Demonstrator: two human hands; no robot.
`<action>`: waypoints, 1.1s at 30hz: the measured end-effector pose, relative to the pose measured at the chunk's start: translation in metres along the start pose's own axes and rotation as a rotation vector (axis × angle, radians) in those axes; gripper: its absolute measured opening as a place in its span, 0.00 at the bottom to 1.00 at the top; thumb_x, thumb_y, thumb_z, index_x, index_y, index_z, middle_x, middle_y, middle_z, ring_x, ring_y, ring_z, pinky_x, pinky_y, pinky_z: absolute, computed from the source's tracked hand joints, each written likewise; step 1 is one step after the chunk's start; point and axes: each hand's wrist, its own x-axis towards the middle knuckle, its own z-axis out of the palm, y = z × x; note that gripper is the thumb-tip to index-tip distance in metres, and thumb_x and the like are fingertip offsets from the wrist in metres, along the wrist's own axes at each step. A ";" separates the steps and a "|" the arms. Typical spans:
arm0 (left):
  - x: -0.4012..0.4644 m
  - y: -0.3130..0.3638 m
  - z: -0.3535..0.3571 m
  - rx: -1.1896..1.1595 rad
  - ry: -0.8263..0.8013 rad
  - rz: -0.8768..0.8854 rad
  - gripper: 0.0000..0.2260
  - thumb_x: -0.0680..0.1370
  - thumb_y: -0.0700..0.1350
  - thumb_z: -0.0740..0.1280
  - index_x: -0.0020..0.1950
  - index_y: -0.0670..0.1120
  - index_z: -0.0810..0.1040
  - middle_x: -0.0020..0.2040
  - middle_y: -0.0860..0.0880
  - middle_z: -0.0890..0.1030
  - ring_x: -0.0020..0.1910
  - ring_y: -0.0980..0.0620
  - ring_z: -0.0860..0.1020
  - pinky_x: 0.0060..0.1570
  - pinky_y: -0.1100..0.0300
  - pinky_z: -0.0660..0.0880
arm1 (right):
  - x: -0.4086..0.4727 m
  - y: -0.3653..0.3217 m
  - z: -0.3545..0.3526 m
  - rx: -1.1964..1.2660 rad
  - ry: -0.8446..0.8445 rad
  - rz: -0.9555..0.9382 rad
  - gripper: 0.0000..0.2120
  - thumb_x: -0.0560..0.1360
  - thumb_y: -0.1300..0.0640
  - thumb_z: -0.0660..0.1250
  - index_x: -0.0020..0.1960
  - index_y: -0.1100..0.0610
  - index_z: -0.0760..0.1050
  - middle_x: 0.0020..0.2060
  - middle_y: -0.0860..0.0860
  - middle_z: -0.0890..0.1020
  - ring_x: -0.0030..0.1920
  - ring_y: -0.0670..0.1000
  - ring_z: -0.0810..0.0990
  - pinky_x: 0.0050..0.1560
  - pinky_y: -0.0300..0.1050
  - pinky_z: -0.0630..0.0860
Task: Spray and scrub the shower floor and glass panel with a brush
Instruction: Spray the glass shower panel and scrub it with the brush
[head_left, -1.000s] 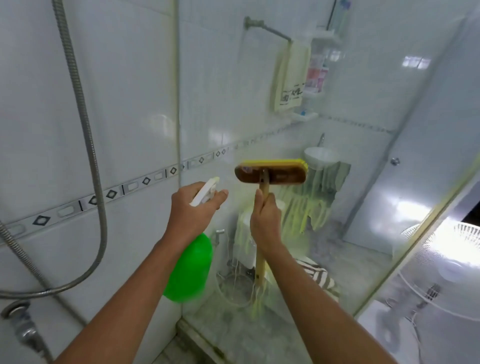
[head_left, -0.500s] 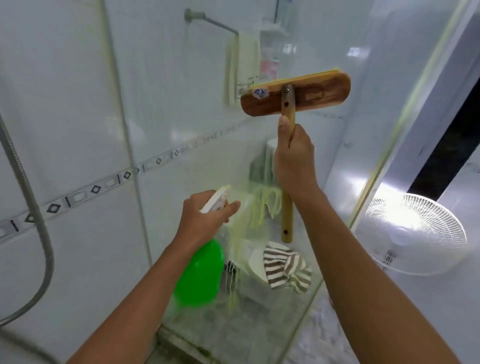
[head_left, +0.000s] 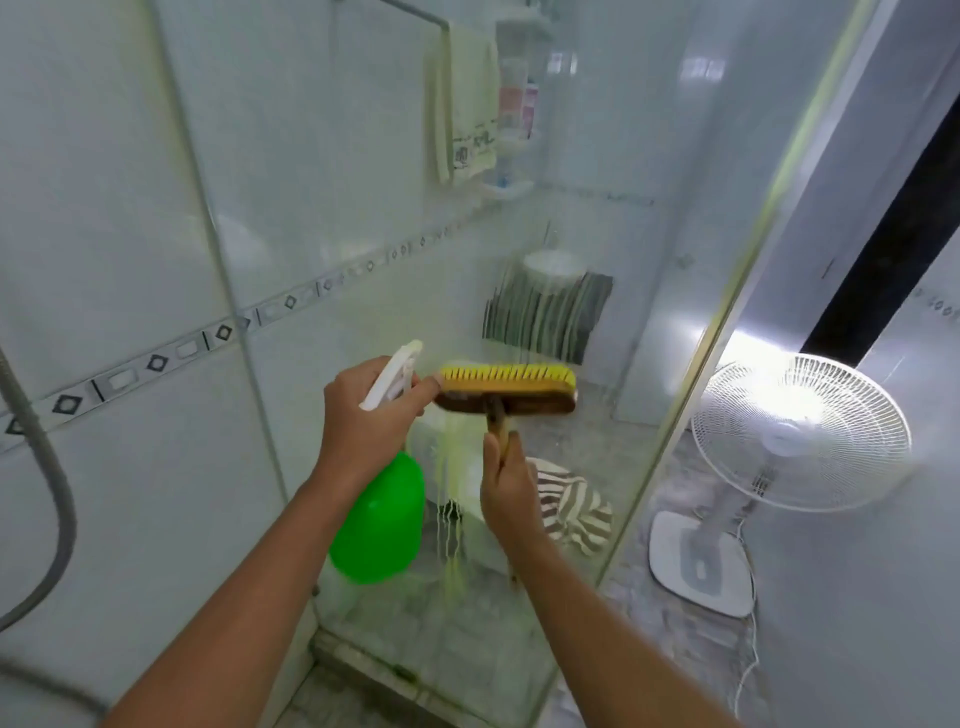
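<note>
**A:** so what's each hand doing here?

**B:** left hand (head_left: 371, 415) has its grip wrapped round the white trigger head of the green spray bottle (head_left: 382, 519), bottle hanging below the fist, near the middle of the scene. Right hand (head_left: 509, 488) is clamped on the wooden handle of the brush (head_left: 506, 395), whose head sits just right of the sprayer, yellow bristles facing the glass panel (head_left: 613, 426).

**A:** anything in the bottle?

**B:** honestly can't tell, the green plastic hides any fill level. Yellowish streaks run down the glass under the brush head though.

**A:** and behind the glass?

**B:** blurry, but a small wall shelf (head_left: 511, 184) far up holds a few bottles, a pale towel (head_left: 462, 104) hangs left of it, and a striped cloth (head_left: 571, 509) lies low down. White fan (head_left: 800, 431) stands to the right, shower hose (head_left: 57, 483) on the near left.
</note>
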 end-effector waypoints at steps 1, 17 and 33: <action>0.000 -0.001 -0.002 0.004 0.003 0.004 0.12 0.75 0.47 0.78 0.36 0.43 0.81 0.32 0.46 0.83 0.34 0.48 0.82 0.36 0.63 0.74 | -0.011 0.009 0.003 0.000 -0.015 0.034 0.27 0.78 0.34 0.46 0.53 0.55 0.70 0.30 0.47 0.72 0.29 0.46 0.72 0.32 0.47 0.68; 0.008 0.003 -0.007 0.005 0.032 -0.005 0.14 0.74 0.50 0.78 0.38 0.42 0.81 0.37 0.39 0.84 0.41 0.38 0.82 0.46 0.45 0.78 | 0.038 -0.072 -0.018 0.256 0.110 -0.066 0.19 0.82 0.44 0.51 0.50 0.58 0.71 0.33 0.53 0.74 0.31 0.41 0.72 0.31 0.34 0.67; -0.037 -0.093 -0.016 0.075 -0.067 -0.183 0.24 0.72 0.59 0.73 0.38 0.37 0.80 0.33 0.36 0.80 0.30 0.41 0.78 0.33 0.46 0.76 | 0.052 -0.110 -0.010 0.012 -0.057 -0.056 0.19 0.83 0.43 0.51 0.46 0.57 0.70 0.30 0.47 0.72 0.30 0.43 0.73 0.26 0.38 0.63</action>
